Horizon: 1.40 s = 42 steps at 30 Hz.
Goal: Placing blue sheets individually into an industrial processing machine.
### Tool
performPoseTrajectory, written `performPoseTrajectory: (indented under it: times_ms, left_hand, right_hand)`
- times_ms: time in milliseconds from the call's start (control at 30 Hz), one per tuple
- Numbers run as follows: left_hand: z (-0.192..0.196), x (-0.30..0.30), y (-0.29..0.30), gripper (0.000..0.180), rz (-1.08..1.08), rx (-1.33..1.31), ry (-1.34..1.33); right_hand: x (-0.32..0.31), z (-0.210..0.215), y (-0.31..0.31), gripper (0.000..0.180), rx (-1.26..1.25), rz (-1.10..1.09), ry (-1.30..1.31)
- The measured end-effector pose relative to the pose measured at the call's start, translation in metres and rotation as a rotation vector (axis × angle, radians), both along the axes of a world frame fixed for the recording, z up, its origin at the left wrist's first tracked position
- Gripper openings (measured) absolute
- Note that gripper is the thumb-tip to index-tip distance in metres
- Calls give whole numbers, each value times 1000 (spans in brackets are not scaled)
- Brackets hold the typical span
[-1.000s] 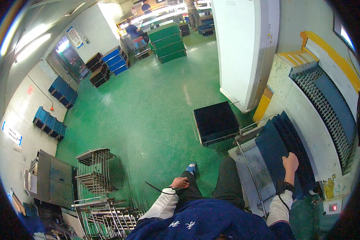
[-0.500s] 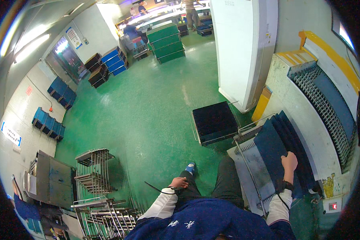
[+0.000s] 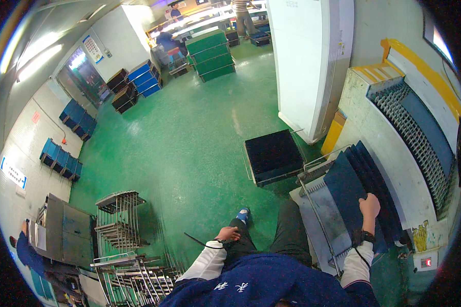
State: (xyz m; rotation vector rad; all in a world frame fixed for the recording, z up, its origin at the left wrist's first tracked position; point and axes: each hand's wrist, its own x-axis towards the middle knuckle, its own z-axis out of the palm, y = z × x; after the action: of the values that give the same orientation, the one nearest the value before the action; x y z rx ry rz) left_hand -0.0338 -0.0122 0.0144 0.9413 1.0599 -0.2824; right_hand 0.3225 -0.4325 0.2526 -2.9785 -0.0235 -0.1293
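Observation:
My right hand [image 3: 370, 205] is closed at the edge of a dark blue flat panel [image 3: 344, 179], one of several standing side by side in a metal-framed rack [image 3: 320, 223]. More of these panels [image 3: 376, 189] fan out to the right of the hand. My left hand [image 3: 227, 234] rests low in front of my left thigh, its fingers loosely curled, and nothing shows in it. A thin black strap [image 3: 200, 240] sticks out from beside the left wrist. The fingertips of the right hand are partly hidden.
A machine [image 3: 415, 148] with a toothed conveyor curves along the right. Ahead stands a rack of black panels [image 3: 274, 156] beside a tall white cabinet [image 3: 310, 66]. Empty metal racks [image 3: 119, 225] stand at left; green crates [image 3: 211, 55] stand farther off. A person [image 3: 29, 253] bends at the lower left.
Both my hands stay almost where they were, and the view shifts slightly. The person at the lower left has shifted, with an arm now up by the grey cabinet.

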Motion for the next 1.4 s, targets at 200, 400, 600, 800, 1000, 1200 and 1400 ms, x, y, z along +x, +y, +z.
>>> performPoseTrajectory:
  times_ms: [200, 400, 600, 800, 1000, 1200, 1400]
  left_hand:
    - [1, 1, -1, 34, -8, 17, 20]
    - [2, 0, -1, 34, -15, 31, 9]
    - [2, 0, -1, 32, 4, 41, 22]
    - [7, 1, -4, 31, 30, 26, 9]
    - [4, 2, -3, 31, 46, 17, 7]
    - [5, -1, -2, 32, 51, 3, -3]
    - [10, 1, -4, 32, 56, 4, 2]
  right_hand:
    - [2, -4, -3, 30, -14, 5, -14]
    - [1, 0, 1, 33, -26, -16, 19]
    - [1, 2, 3, 33, -29, -25, 35]
    - [1, 1, 0, 31, -41, -20, 27]
    - [1, 0, 0, 30, -25, -19, 11]
    - [0, 2, 2, 30, -27, -25, 27]
    - [2, -1, -1, 30, -6, -22, 22]
